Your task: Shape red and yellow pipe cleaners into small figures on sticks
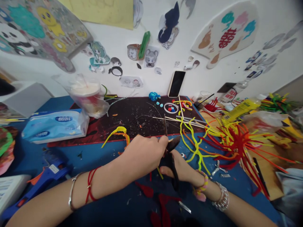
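Fingers (163,142) curled, black scissors (174,171), fuzzy stems (199,154)

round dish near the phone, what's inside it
Small red and blue pieces lie inside the round dish; its bottom beneath them is covered, so that can't be seen.

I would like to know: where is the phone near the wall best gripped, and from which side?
Probably the phone is best gripped by its long side edges, near the top, from the front: it stands tilted back, screen facing outwards, and a round dish sits near its lower end.
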The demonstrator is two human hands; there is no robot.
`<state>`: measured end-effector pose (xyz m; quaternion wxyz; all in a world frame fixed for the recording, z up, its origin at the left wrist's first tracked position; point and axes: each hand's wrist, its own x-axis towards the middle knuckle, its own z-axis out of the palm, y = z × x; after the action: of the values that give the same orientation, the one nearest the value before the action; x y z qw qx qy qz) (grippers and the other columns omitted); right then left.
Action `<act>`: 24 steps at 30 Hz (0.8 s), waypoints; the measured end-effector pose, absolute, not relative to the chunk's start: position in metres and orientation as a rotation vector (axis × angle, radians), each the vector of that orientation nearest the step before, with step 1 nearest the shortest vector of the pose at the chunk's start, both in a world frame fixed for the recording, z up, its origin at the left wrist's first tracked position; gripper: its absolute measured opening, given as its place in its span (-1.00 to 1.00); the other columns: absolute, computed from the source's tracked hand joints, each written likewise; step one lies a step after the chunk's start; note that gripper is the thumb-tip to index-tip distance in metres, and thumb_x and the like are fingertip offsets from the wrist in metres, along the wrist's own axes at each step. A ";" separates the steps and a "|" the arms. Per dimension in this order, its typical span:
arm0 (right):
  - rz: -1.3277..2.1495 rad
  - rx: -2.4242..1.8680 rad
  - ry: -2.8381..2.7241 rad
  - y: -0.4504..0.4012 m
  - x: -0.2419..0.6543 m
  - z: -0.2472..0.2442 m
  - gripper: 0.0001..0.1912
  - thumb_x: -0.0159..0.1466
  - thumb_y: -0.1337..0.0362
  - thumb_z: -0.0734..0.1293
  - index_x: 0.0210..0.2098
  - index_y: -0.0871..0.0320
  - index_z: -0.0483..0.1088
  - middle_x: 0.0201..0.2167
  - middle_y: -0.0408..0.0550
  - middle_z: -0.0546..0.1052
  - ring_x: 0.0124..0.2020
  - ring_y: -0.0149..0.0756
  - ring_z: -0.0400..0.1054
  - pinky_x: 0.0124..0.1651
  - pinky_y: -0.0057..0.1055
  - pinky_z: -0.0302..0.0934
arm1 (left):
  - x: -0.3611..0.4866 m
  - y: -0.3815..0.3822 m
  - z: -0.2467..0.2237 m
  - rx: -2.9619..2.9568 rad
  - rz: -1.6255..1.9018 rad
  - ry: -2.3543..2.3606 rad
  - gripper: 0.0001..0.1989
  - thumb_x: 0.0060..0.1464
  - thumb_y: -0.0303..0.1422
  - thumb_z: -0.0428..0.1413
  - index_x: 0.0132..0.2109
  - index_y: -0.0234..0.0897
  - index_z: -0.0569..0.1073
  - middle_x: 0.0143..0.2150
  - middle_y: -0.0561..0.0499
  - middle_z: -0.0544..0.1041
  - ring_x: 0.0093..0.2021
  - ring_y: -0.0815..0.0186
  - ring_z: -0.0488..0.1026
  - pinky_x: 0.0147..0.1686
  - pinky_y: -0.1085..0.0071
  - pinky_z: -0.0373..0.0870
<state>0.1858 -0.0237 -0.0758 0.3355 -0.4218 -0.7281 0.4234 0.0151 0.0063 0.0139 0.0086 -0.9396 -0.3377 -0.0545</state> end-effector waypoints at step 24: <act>0.980 -1.135 -1.979 -0.025 0.192 -0.082 -0.43 0.01 0.04 0.39 -0.09 0.19 0.20 -0.25 -0.03 0.36 -0.30 -0.27 0.23 -0.24 -0.37 0.21 | 0.015 0.004 0.007 -2.978 -0.147 -1.067 -0.85 0.01 -0.53 -0.10 -0.23 -0.33 0.25 -0.49 -0.03 0.49 -0.53 0.19 0.48 -0.61 0.42 0.29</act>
<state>0.1920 -0.0253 -0.0818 0.3231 -0.4326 -0.7543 0.3735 0.0154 0.0036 0.0075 -0.0128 -0.9403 -0.3368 -0.0466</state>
